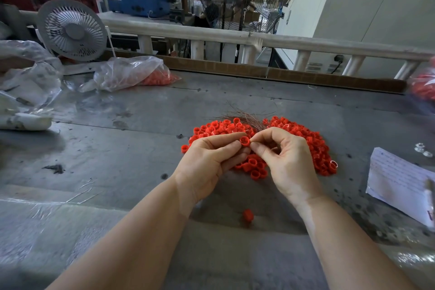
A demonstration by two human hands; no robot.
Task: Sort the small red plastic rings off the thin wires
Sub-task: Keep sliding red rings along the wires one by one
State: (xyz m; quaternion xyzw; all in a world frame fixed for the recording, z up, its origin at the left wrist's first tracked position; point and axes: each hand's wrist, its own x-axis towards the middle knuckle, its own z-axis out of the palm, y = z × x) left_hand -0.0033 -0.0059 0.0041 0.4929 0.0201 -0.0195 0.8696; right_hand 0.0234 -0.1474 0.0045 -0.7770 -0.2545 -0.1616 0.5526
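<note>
Head view: both hands' grip (247, 145) on one red ring (244, 141); paper's (397, 179) writing unreadable.

A scuffed grey metal table (141, 125) carries a heap of red rings (306, 141) with thin wires (244, 116) on it. A plastic bag (127, 73), a white fan (71, 29) and a paper sheet (397, 179) also lie there.
</note>
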